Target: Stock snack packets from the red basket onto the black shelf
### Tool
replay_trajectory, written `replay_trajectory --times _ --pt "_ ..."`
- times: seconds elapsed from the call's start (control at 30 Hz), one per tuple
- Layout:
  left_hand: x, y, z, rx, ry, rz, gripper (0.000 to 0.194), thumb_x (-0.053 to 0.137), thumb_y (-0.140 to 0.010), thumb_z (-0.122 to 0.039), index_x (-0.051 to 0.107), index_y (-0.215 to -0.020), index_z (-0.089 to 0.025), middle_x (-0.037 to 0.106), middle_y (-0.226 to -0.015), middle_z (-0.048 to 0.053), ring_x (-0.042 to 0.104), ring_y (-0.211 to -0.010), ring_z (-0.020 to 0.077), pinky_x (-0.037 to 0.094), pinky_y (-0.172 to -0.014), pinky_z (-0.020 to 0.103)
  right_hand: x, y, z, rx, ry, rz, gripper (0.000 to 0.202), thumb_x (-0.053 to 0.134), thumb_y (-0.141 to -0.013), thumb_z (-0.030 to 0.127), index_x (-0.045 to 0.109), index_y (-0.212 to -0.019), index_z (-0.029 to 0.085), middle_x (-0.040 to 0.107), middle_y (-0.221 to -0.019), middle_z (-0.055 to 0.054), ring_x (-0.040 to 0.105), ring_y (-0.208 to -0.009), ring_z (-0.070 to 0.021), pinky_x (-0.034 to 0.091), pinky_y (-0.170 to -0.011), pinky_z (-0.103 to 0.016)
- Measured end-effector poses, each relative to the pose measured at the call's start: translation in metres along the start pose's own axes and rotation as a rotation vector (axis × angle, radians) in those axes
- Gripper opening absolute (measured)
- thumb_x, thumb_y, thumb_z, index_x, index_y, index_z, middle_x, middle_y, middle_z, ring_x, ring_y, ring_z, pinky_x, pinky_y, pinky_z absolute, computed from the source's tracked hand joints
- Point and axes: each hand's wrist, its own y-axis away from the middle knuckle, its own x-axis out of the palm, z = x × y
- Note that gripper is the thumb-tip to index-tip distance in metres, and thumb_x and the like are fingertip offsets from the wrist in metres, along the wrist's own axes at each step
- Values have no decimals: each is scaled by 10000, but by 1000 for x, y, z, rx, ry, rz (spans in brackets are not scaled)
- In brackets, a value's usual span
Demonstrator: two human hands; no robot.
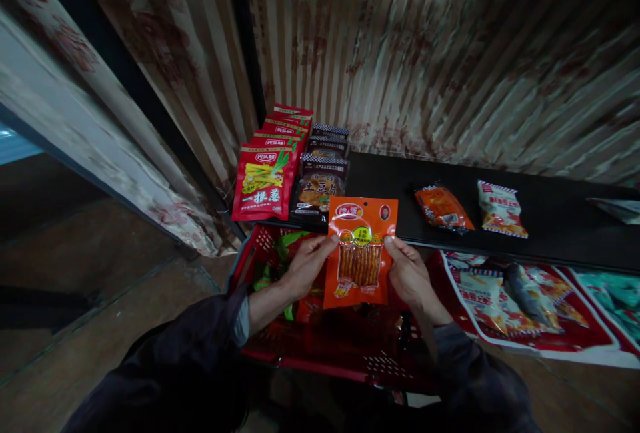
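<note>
An orange snack packet is held upright, front toward me, over a red basket. My left hand pinches its left edge, and my right hand pinches the right edge. Just behind the packet, on the black shelf, several dark packets stand in a row. Left of those is a row of red packets. Green and red packages lie inside the basket, partly hidden by my left hand and the orange packet.
An orange packet in clear wrap and a white and red bag lie on the shelf to the right. Below them, a red box holds several snack bags. A dark post and striped curtains stand behind.
</note>
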Motion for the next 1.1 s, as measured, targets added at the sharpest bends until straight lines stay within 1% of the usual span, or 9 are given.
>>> replay_trajectory --times 0.1,0.2,0.3,0.4,0.53,0.7,0.8,0.93,1.1 --pt "-2 -1 -2 -16 -37 6 387 711 -724 -546 735 -811 -169 705 -732 17 634 -814 206 477 -750 299 -5 -2 -6 3 55 5 311 769 -713 530 726 -839 250 766 -831 -27 713 -825 -250 562 -697 -341" --pt "-2 -2 -5 -50 -7 -1 436 741 -677 -574 745 -833 -167 725 -763 25 641 -793 195 483 -757 302 -7 -1 -11 -10 98 20 325 747 -739 532 734 -894 246 765 -844 -29 707 -843 -245 555 -710 -340" --pt "-3 -1 -6 -68 19 2 458 759 -642 -592 749 -813 -168 740 -807 33 645 -810 190 481 -785 302 -6 1 -10 8 75 24 325 747 -743 526 740 -906 245 765 -838 -31 712 -809 -251 557 -691 -351" --pt "-4 0 -5 -76 17 -31 448 779 -618 -588 745 -777 -171 744 -814 33 647 -839 197 482 -810 312 -4 4 -8 27 39 22 301 759 -738 503 745 -892 245 765 -826 -28 713 -786 -253 559 -669 -352" --pt "-5 -1 -8 -36 80 -27 454 795 -615 -565 747 -828 -168 754 -873 45 656 -906 217 486 -869 338 0 5 -8 25 26 23 290 767 -734 486 746 -893 244 769 -863 -20 712 -808 -245 556 -675 -337" --pt "-6 -5 -14 32 84 -28 486 783 -614 -583 750 -855 -163 761 -912 54 656 -995 256 493 -898 353 4 5 -9 19 71 -10 327 793 -683 510 754 -860 238 766 -797 -17 702 -757 -243 550 -651 -332" --pt "-7 -6 -16 34 89 -36 483 775 -624 -582 748 -867 -166 762 -920 53 666 -972 255 499 -888 358 4 4 -10 5 79 -4 319 783 -694 514 761 -857 241 766 -809 -14 692 -726 -229 542 -655 -331" --pt "-8 -7 -16 29 84 -38 478 762 -641 -575 745 -884 -164 762 -924 56 670 -949 246 495 -896 367 3 1 -12 -28 117 -24 294 766 -721 500 766 -867 245 763 -811 -11 683 -745 -221 530 -685 -329" --pt "-10 -5 -12 3 26 -11 422 772 -653 -524 747 -869 -162 756 -935 52 649 -970 219 468 -910 336 2 -1 -10 -38 94 -44 298 758 -725 503 757 -875 245 761 -832 -7 687 -747 -221 531 -695 -330"
